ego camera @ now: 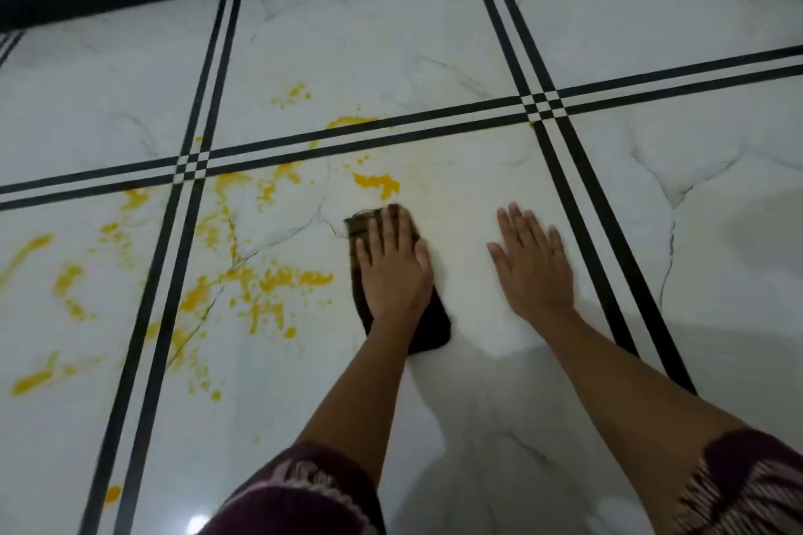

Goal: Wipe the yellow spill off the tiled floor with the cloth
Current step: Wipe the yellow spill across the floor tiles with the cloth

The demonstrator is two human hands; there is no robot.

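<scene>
A: Head view, item one: cloth (432,324)?
B: Dark brown oblong, flat on the tiled floor (434,56). The left hand (393,263) lies on top of it, fingers straight, pressing down.
A: Item two: yellow spill (378,183)?
B: Splashes and streaks, mostly left of that hand. One blob sits just beyond its fingertips, clear of the cloth.
A: Right hand (532,261)?
B: Flat on white tile, fingers slightly spread, right of the cloth, holding nothing.
</scene>
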